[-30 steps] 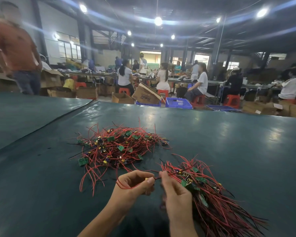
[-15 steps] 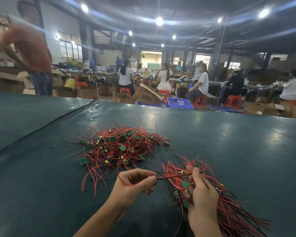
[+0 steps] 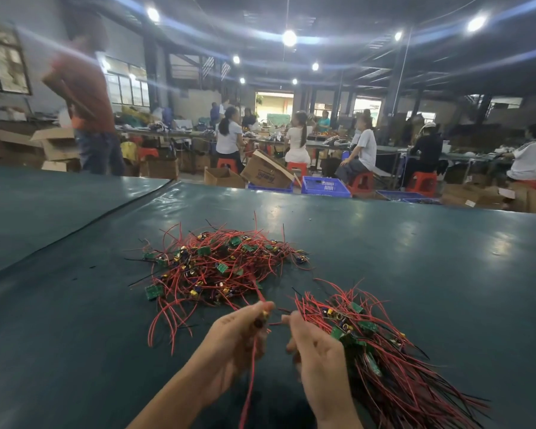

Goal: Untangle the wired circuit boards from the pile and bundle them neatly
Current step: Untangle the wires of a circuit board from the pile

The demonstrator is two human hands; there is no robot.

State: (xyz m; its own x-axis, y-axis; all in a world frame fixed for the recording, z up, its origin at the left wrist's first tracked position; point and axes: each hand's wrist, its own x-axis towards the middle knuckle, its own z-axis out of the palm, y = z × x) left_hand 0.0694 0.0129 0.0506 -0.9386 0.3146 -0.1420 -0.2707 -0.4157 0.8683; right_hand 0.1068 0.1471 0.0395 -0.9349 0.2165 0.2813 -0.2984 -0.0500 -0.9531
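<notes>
Hands have drawn together since a moment ago: the left hand point(image 3: 235, 342), curled shut, now pinches one small board with its red wire point(image 3: 250, 379) trailing down toward the near edge, while the right hand point(image 3: 319, 351) grips the sorted bundle point(image 3: 384, 351). One more piece looks freed. That bundle's long axis runs near-right, boards pointing far-left toward the tangled pile point(image 3: 217, 267) on the counter point(image 3: 415, 258).

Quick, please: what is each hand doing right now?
Left hand: closed on one red wire.
Right hand: closed on the sorted bundle.
</notes>
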